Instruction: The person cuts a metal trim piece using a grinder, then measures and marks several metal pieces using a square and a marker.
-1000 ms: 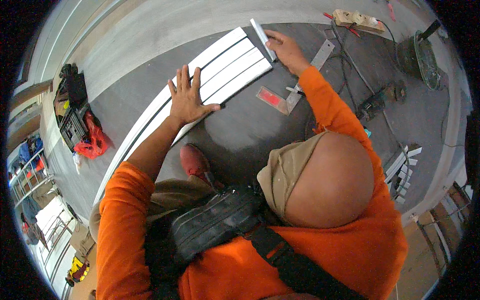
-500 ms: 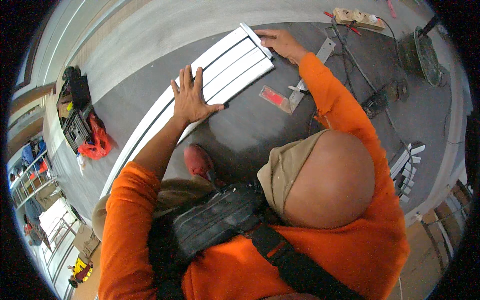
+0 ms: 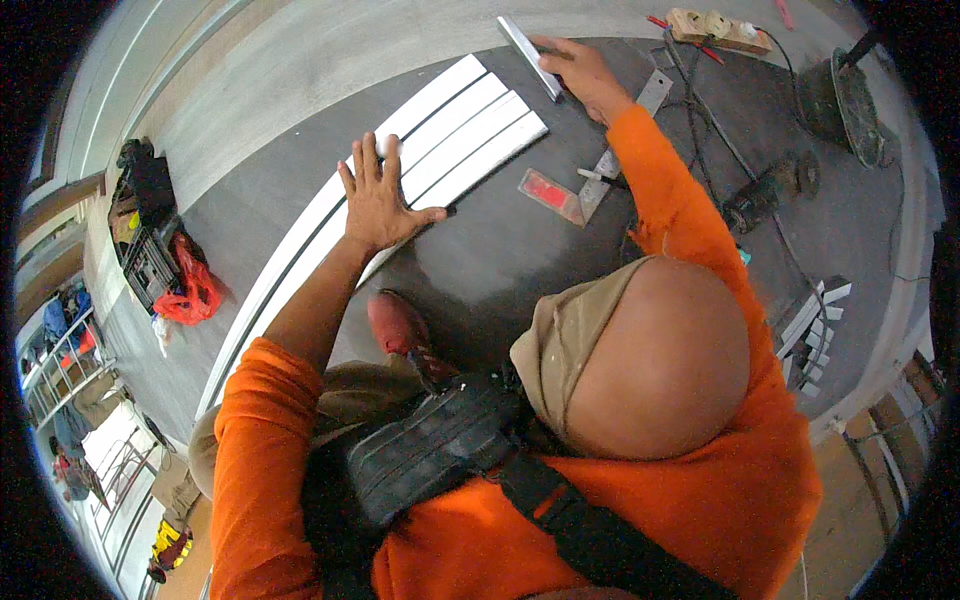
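Long white strips lie side by side on the dark floor, running from the upper middle down to the left. My left hand rests flat across them with its fingers spread. Just beyond their far ends, my right hand grips a short white bar by its right side, clear of the strips. Nearer me on the floor lies a metal square with a red-labelled stock. A white marker-like stick crosses the square's blade.
A wooden-coloured power strip with cables sits at the upper right, beside a black bucket. A dark corded power tool lies below it. Short white offcuts are heaped farther right. At left stand a black crate and red bag.
The short white bar has come away from the strips' far ends, moving up and right in my right hand. My left hand stays in place on the strips.
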The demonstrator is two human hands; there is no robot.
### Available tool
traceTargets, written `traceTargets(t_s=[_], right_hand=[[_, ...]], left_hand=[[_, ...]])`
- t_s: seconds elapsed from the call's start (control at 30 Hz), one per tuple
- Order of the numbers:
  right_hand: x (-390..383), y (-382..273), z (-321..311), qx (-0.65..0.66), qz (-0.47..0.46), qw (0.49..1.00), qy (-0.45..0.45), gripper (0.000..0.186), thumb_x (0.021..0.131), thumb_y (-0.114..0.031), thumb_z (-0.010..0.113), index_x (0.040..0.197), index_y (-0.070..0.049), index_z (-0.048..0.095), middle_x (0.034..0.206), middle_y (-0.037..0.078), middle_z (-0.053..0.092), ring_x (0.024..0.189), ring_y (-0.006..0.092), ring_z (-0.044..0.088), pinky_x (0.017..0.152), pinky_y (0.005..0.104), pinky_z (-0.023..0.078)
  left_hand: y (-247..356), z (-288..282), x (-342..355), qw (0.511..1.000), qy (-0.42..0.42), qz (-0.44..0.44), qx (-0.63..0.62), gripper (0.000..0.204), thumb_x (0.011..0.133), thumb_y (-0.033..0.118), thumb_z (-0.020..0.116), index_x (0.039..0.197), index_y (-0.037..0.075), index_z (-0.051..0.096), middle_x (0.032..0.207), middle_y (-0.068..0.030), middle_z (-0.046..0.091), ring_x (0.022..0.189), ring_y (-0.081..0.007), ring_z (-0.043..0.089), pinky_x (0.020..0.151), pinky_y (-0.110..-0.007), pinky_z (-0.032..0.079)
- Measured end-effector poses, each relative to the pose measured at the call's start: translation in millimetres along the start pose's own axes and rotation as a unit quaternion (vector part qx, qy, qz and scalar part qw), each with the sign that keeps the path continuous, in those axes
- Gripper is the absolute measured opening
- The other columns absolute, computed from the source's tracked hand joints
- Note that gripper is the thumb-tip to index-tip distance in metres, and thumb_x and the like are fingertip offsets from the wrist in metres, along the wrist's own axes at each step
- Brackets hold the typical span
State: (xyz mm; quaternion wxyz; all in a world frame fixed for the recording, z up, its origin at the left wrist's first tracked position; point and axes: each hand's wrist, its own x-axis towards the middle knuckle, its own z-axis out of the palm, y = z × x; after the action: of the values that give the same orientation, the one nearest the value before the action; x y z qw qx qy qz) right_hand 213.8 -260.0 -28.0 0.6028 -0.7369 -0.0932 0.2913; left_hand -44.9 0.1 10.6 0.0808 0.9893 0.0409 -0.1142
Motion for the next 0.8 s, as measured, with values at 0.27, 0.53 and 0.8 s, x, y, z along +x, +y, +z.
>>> traceTargets(t_s=[0.27,0.53,0.8], right_hand=[[-61.9,16.5,15.2,0.008,-0.007,1.0,0.014,0.038,0.092,-0.013,0.058,0.128,-0.011,0.067,0.107,0.009,0.072,0.09,0.0152,0.065,0.078,0.029,0.052],[-43.1,20.0,16.6,-0.002,0.029,0.999,-0.012,0.04,0.094,-0.013,0.06,0.133,-0.007,0.064,0.117,0.008,0.07,0.103,0.0154,0.062,0.094,0.0275,0.047],[-30.6,13.2,21.4,-0.03,-0.036,0.999,-0.011,0.035,0.094,-0.014,0.059,0.127,-0.007,0.067,0.117,0.012,0.071,0.105,0.0205,0.066,0.092,0.0331,0.05]], left_hand=[[-4.5,11.3,1.2,0.999,-0.035,-0.008,-0.024,0.14,0.067,0.082,0.068,0.157,0.001,-0.004,0.159,-0.0352,-0.009,0.148,-0.0496,-0.014,0.115,-0.065,-0.008],[-6.5,5.3,3.3,0.997,-0.074,-0.014,-0.022,0.142,0.067,0.078,0.072,0.156,0.0,-0.007,0.159,-0.035,-0.012,0.148,-0.0499,-0.017,0.115,-0.064,-0.008],[-3.3,0.4,4.7,0.997,-0.068,-0.008,-0.025,0.141,0.067,0.076,0.073,0.157,0.0,-0.005,0.159,-0.0361,-0.01,0.148,-0.0508,-0.014,0.115,-0.065,-0.008]])
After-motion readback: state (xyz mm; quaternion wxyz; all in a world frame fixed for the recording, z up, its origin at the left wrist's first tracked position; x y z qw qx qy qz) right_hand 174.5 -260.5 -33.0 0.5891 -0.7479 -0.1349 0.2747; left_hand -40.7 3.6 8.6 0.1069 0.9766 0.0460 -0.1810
